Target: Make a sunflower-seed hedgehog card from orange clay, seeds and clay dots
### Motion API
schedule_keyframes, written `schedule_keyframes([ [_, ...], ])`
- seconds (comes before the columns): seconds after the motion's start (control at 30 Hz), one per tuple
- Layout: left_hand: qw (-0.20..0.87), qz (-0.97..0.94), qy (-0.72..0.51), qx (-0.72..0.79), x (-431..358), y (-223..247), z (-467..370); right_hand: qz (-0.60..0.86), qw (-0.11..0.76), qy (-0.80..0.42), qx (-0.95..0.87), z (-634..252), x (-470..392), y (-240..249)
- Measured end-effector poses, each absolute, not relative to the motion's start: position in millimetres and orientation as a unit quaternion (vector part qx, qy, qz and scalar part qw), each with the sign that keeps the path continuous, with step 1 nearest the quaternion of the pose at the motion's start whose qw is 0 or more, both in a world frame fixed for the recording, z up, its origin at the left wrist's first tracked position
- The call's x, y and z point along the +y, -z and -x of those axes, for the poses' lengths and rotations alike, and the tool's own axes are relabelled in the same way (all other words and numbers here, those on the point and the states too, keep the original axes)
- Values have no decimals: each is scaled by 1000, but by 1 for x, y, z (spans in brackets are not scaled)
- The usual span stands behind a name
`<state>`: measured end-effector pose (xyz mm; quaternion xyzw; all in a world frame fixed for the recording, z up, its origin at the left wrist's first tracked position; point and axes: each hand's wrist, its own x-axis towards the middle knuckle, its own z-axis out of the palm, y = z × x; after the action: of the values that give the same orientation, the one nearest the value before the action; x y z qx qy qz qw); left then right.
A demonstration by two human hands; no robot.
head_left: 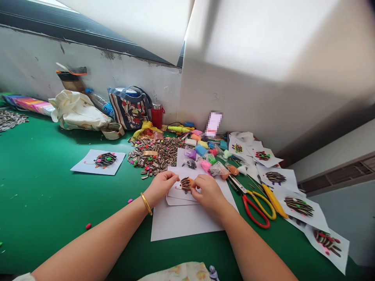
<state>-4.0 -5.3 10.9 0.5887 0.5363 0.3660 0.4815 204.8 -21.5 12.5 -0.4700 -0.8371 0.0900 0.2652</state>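
A small white card (175, 200) lies on larger white paper (187, 226); on it is an orange clay hedgehog (186, 184) with striped sunflower seeds as spines. At the card's upper left is my left hand (162, 187), thumb and forefinger pinched together, a gold bangle (146, 203) on its wrist. My right hand (209, 194) bends over the hedgehog's right side, its fingertips closed together against or just above it. Whatever either pinch holds is too small or hidden to make out. Beyond the hands spreads a pile of sunflower seeds (164, 156) mixed with coloured bits.
Scissors (254, 207) and a yellow utility knife (274, 201) lie to the right, beside several finished hedgehog cards (304, 208). Bagged clay lumps (202, 150) sit behind. Another card (114, 169) rests at left. Bags (80, 109), a red flask (157, 116) and a phone (213, 124) line the wall.
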Motion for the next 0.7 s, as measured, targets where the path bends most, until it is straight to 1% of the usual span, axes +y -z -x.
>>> schedule_keyframes([
  [0.13, 461, -604, -363, 539, -4, -9, 5, 513, 322, -145, -783, -214, -11, -8],
  [0.23, 404, -643, -351, 548, -2, -8, 7, 533, 337, -155, -761, -215, -1, 0],
  [0.33, 342, -684, -338, 548, 0, -9, 10, 536, 317, -131, -771, -211, 5, 6],
  [0.47, 288, -702, -300, 578, -1, -9, 13, 546, 281, -96, -783, -205, 9, 9],
  [0.7, 259, -712, -242, 606, -3, -10, 11, 545, 258, -95, -792, -202, 11, 10],
])
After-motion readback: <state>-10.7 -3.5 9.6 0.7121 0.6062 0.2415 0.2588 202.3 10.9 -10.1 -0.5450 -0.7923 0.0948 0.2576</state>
